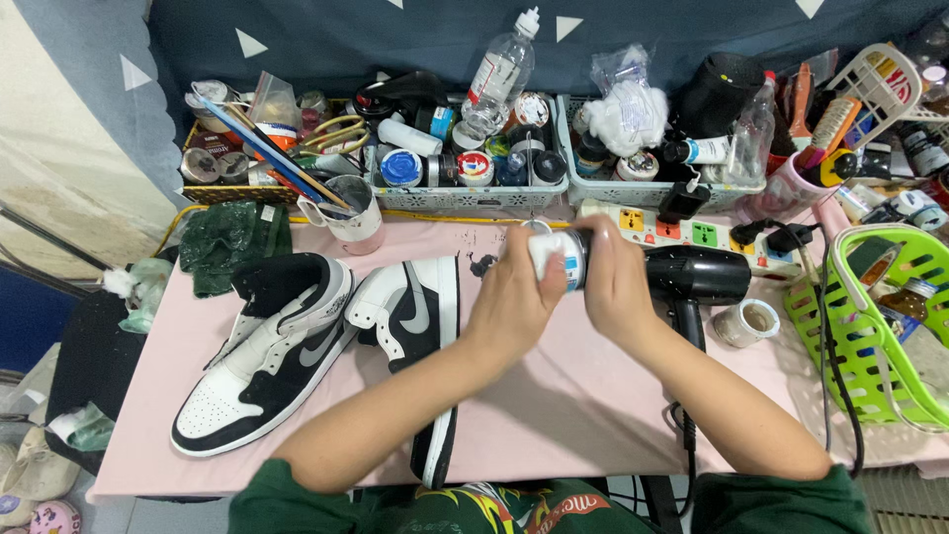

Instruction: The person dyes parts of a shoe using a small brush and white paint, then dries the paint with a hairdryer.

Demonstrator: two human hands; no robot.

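I see both hands meeting above the pink table (pixel 593 396) — my left hand (pixel 509 302) wraps its fingers closed around the body of a small white bottle (pixel 556 257), while my right hand (pixel 613 282) curls shut over the bottle's other end. The bottle sits between the two palms, held off the table just in front of a black hair dryer (pixel 697 277). To the left lie two black-and-white high-top sneakers (pixel 267 356) — side by side, uppers toward the baskets (pixel 465 193).

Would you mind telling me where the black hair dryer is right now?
In the head view, the black hair dryer lies on the pink table, right of centre, just beyond the right hand, below the power strip.
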